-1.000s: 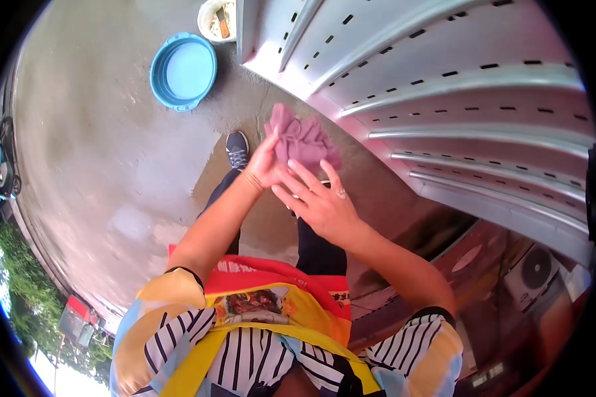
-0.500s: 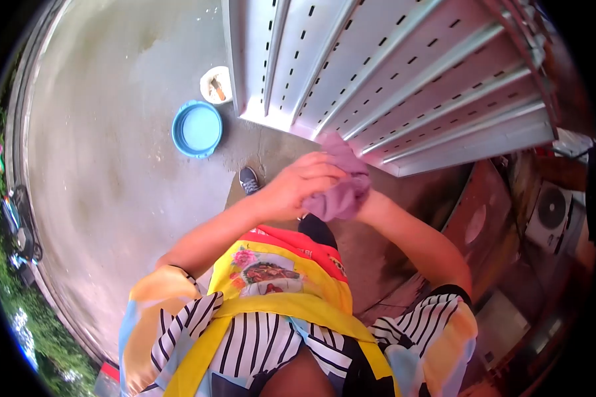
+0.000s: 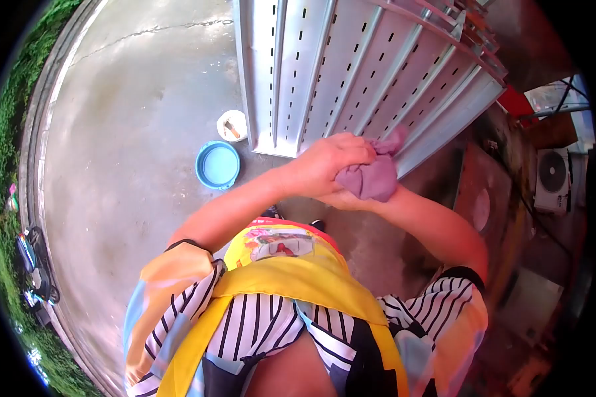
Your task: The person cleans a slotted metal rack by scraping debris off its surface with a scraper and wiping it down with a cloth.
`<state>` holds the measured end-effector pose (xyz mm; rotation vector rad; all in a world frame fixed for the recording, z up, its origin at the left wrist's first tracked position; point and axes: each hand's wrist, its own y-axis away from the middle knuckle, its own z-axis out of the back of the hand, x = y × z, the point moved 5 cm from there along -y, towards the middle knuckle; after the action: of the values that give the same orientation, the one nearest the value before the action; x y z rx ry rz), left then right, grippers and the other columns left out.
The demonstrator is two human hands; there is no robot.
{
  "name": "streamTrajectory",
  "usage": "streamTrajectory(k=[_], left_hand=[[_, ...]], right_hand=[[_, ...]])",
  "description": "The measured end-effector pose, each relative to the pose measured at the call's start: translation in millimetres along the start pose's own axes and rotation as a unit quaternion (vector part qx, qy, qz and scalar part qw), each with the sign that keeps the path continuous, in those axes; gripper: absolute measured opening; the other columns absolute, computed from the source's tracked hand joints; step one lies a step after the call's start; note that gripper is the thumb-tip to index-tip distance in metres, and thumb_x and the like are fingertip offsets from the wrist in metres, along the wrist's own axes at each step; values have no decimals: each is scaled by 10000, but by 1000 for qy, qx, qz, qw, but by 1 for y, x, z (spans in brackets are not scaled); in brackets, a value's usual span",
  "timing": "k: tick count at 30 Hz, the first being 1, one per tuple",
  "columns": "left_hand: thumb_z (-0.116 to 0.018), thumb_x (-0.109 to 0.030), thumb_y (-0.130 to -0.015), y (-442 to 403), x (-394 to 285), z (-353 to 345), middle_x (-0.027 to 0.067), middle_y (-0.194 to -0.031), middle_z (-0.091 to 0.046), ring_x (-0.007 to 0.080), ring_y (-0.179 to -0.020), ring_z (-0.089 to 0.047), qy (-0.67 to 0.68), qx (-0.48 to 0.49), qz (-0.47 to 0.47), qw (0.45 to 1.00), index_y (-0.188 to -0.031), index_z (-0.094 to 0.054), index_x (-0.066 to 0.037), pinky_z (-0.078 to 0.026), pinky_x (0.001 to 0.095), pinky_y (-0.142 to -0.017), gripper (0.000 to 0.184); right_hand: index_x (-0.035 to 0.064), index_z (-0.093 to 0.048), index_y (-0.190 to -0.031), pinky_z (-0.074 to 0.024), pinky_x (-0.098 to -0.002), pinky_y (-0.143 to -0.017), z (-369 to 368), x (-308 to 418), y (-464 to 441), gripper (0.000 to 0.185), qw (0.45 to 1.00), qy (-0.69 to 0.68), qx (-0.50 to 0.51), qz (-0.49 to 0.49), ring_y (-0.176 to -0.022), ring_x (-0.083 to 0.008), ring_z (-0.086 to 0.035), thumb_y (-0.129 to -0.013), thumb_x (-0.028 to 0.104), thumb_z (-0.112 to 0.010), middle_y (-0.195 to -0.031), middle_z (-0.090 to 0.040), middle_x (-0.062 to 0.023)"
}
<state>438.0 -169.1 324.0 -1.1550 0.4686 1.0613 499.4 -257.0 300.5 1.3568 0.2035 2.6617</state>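
Note:
A crumpled purple cloth [image 3: 371,180] is bunched between my two hands in front of the apron. My left hand [image 3: 332,162] has its fingers wrapped over the cloth's near-left side. Under it, my right hand [image 3: 349,200] holds the bundle from below, with most of its fingers covered by cloth and by my left hand. One loose end of the cloth sticks out toward the slotted metal panel [image 3: 324,86], which stands just beyond my hands. Whether that end touches the panel I cannot tell.
On the wet concrete floor [image 3: 132,119] sit a blue basin [image 3: 218,165] and a white bucket [image 3: 232,126] with a brown-handled thing inside. An outdoor fan unit [image 3: 552,173] stands at the right. A parked scooter [image 3: 38,264] and a hedge [image 3: 20,132] line the left edge.
My hands and the cloth have shifted to the right, and the cloth is bunched differently. The view has turned, so the basin, bucket and panel appear in new places.

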Motion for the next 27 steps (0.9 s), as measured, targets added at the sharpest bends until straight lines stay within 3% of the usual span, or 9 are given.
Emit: streamTrajectory(k=[2,4,7,8,12,16,22,26,27], left_hand=[[-716,-23,-675,3,-21,3,153,-1135,-593,316,-1086,-572,10,17,38,999,-1112,-596,-27,-449,363,-932,453],[-694,9,-698,24,-31,17,145,-1126,-594,298,-1084,-572,5,43,101,994,-1166,-579,-30,-445,348,-933,483],[-662,46,-731,28,-47,16,122,-1111,-592,266,-1057,-575,57,-35,157,985,-1183,-580,-39,-441,321,-922,468],[-679,12,-737,20,-55,9,103,-1095,-589,235,-1035,-573,95,-71,142,983,-1147,-591,-25,-438,315,-909,421],[-667,5,-619,-28,-105,-44,140,-1061,-588,355,-1032,-546,53,34,44,997,-1049,-585,-9,-443,391,-893,438],[-704,-28,-563,-18,-121,-51,121,-1097,-583,337,-1020,-515,-39,67,-76,994,-1046,-594,-17,-439,400,-882,495],[-707,-28,-643,4,-104,-30,112,-1089,-611,330,-1011,-540,-171,139,35,975,-1051,-620,-39,-446,380,-884,417],[-670,22,-687,-16,-104,-38,125,-1086,-622,332,-1039,-546,-92,15,58,994,-1088,-631,-65,-450,390,-895,412],[-691,-17,-680,-26,-110,-54,132,-1097,-615,341,-1045,-543,-83,56,-32,994,-1098,-627,-59,-441,398,-912,425]], right_hand=[[93,-625,-1058,-466,-441,-831,-2,36,13,244,957,201,43,205,-892,-260,-623,-847,186,-545,-1021,-631,-119],[87,-621,-1059,-478,-460,-800,0,50,38,248,917,267,24,296,-823,-264,-634,-841,180,-549,-1027,-627,-116],[74,-665,-941,-477,-445,-802,10,71,60,185,933,261,60,241,-856,-266,-628,-841,172,-543,-1020,-630,-102],[61,-676,-863,-480,-406,-739,7,77,66,177,878,293,-15,378,-850,-254,-624,-819,179,-551,-984,-638,-89],[42,-638,-808,-458,-345,-707,-2,71,78,170,994,71,65,-60,-819,-224,-603,-734,192,-606,-886,-641,-112],[51,-625,-768,-466,-361,-728,4,78,99,129,976,113,51,177,-821,-244,-605,-730,174,-608,-856,-636,-130],[19,-613,-810,-490,-385,-726,11,65,146,132,847,318,-39,424,-887,-251,-617,-724,109,-568,-1046,-613,-119],[28,-621,-854,-486,-347,-772,0,53,153,123,805,422,-25,417,-905,-247,-610,-780,91,-546,-1126,-585,-143],[35,-626,-859,-484,-342,-790,-6,47,151,120,770,508,17,386,-916,-240,-607,-794,89,-540,-1117,-591,-145]])
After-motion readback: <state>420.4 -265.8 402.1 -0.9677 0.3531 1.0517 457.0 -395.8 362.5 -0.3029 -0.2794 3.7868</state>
